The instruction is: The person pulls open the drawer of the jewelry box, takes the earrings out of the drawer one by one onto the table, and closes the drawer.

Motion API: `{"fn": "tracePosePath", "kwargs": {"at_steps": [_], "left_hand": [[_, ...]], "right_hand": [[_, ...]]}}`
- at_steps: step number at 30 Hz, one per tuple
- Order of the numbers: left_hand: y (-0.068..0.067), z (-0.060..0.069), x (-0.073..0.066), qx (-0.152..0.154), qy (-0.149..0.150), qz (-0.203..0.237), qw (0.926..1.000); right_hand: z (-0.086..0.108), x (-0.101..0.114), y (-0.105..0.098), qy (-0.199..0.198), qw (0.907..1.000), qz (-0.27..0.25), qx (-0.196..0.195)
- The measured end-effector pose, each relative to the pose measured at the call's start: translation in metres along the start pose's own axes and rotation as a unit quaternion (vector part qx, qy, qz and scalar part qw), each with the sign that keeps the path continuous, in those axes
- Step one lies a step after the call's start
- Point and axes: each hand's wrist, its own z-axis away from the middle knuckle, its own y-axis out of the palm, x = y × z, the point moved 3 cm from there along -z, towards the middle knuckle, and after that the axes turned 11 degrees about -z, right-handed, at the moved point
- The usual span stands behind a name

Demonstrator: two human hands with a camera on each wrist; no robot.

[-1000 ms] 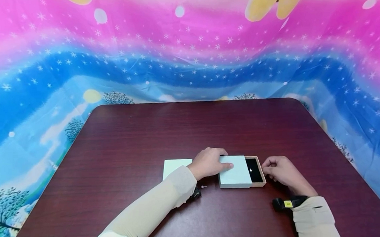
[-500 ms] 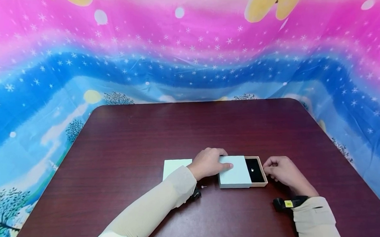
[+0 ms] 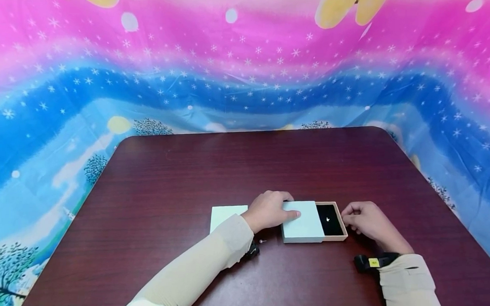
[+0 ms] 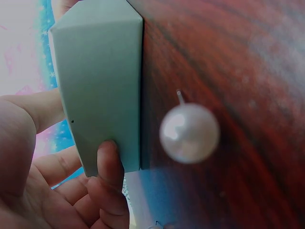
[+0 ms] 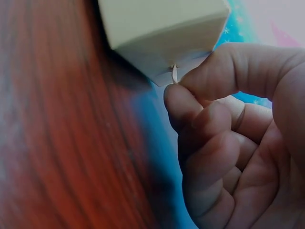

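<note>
In the head view my left hand (image 3: 267, 212) grips the pale green sleeve (image 3: 307, 230) of a small drawer box, its thumb on top. The left wrist view shows the fingers around the sleeve (image 4: 100, 90). A tan drawer (image 3: 335, 238) sticks out to the right, holding a black pad (image 3: 333, 227) with a small whitish item on it, too small to make out. My right hand (image 3: 368, 224) pinches a thin ribbon pull tab (image 5: 174, 75) at the drawer's end between thumb and forefinger. A pearl stud earring (image 4: 189, 133) lies on the table beside the sleeve.
Another pale green, box-like piece (image 3: 227, 216) lies to the left, partly hidden by my left sleeve. Everything rests on a dark red wooden table (image 3: 227, 166). Behind it hangs a pink and blue cloth (image 3: 249, 65).
The drawer has slid a little further right out of the sleeve, with my right hand moving right alongside it. My left hand and the sleeve have stayed in place.
</note>
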Motion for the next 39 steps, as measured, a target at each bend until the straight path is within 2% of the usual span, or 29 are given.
{"fn": "tracePosePath", "kwargs": {"at_steps": [18,39], "left_hand": [[0.0001,0.0000,0.0000,0.000,0.001,0.003,1.0000],[-0.0011,0.0005,-0.0006,0.002,0.000,0.001,1.0000]], "right_hand": [[0.0020,-0.0016,-0.0054,0.012,0.9998,0.015,0.005],[0.0032,-0.0008,-0.0079,0.012,0.9999,0.002,0.004]]}}
